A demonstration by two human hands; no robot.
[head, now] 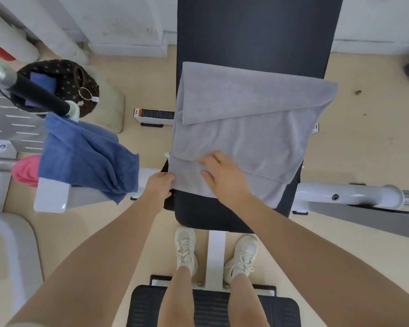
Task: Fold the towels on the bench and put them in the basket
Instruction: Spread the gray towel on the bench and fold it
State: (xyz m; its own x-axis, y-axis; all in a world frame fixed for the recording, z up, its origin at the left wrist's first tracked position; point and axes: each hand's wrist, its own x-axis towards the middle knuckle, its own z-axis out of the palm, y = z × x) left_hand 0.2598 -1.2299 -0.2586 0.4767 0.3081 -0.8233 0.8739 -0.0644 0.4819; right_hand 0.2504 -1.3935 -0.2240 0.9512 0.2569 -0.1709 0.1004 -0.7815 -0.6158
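grey towel (246, 128), black bench (253, 31), blue towel (85, 156), dark dotted basket (66, 79), white shoes (185, 249)

My arms were bare from the edge of the view down to both hands, with no sleeves, watch or bracelet on either wrist. My left hand (159, 185) wore nothing. My right hand (222, 172) carried what looked like a thin ring on one finger, too blurred to be sure of. My legs were bare as well. On my feet I wore cream-white lace-up sneakers (185, 249), their laces the same pale shade as the uppers, with low ankles.
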